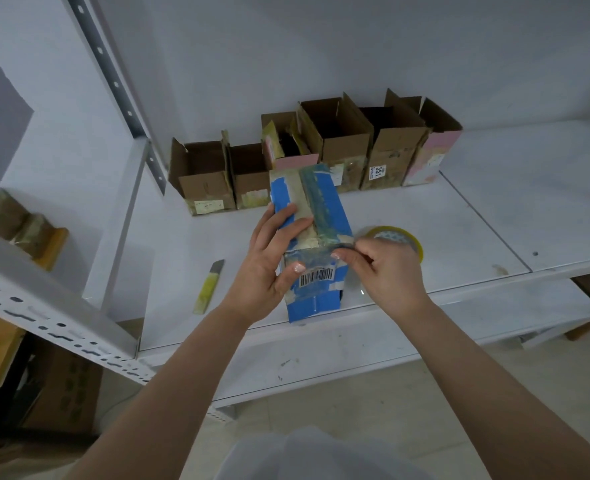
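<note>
A long blue box (324, 209), wrapped in old clear and tan tape with a barcode label on its near end, lies on the white shelf (459, 216). My left hand (269, 261) holds its left side, fingers laid flat over the top and thumb on the near end. My right hand (387, 271) pinches a strip of clear tape at the box's near right corner. A roll of clear tape (400, 237) with a yellow core lies just behind my right hand. A yellow utility knife (208, 287) lies on the shelf left of the box.
Several open brown cardboard boxes (342, 143) stand in a row along the back wall. A perforated metal upright (113, 74) and a lower left shelf (44, 306) holding taped parcels (20, 226) bound the left side. More cartons sit on the floor below.
</note>
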Motion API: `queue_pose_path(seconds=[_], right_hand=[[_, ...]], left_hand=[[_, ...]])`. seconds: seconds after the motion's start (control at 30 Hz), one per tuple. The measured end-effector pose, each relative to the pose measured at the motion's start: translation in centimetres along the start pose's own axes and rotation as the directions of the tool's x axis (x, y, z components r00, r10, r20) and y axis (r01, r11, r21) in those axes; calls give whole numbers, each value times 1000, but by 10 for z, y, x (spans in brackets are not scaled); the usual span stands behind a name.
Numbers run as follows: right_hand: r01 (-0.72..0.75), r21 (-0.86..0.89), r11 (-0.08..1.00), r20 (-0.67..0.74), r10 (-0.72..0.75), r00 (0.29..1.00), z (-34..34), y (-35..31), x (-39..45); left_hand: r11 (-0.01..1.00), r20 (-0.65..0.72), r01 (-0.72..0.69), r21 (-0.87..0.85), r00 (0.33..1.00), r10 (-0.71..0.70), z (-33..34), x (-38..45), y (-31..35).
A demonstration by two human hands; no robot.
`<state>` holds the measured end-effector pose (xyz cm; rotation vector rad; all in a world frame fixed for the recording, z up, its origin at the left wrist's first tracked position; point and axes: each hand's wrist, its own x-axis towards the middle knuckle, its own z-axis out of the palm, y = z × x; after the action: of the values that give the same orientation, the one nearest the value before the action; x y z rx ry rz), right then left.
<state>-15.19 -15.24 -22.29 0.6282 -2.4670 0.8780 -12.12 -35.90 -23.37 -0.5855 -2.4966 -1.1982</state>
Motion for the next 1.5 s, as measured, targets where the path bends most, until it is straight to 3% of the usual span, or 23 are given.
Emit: queue_pose_path(seconds=[0.13, 0.27, 0.5, 0.6, 0.7, 0.83, 0.93, 1.2, 1.37, 1.5], right_hand=[[9, 32, 999, 12, -9, 1000, 0, 0, -2], [-18, 48, 999, 48, 15, 999, 0, -1, -2], [48, -11, 999, 66, -47, 997, -3, -3, -4], [47, 152, 987, 153, -71, 986, -10, 5, -4], [-57, 318, 946, 168, 2, 986, -15, 18, -7], [-107, 276, 955, 236, 40, 971, -10, 28, -9], [-27, 201, 979, 297, -35, 954, -3, 22, -6], [121, 131, 984, 134, -139, 981, 3, 9, 3], [263, -14, 965, 64, -262, 963, 1, 7, 13], [262, -5, 965, 21, -262, 965, 8, 5, 12]], left_hand=[[1000, 102, 9, -23, 995, -6, -12, 1, -9], [998, 181, -23, 60, 983, 12, -23, 1, -18], [998, 134, -34, 58, 991, 26, -16, 1, -12], [999, 126, -27, 17, 992, 24, -17, 1, -11], [999, 123, 13, -50, 992, -7, -19, 1, -8], [992, 147, 16, -126, 989, 2, -21, 3, -6], [991, 156, 7, -132, 988, 14, -22, 5, -6], [995, 95, 42, -90, 995, -33, -18, 4, -2], [994, -92, -93, 60, 991, 98, -18, 11, 10], [986, -193, -135, 93, 970, 151, 0, 15, 18]])
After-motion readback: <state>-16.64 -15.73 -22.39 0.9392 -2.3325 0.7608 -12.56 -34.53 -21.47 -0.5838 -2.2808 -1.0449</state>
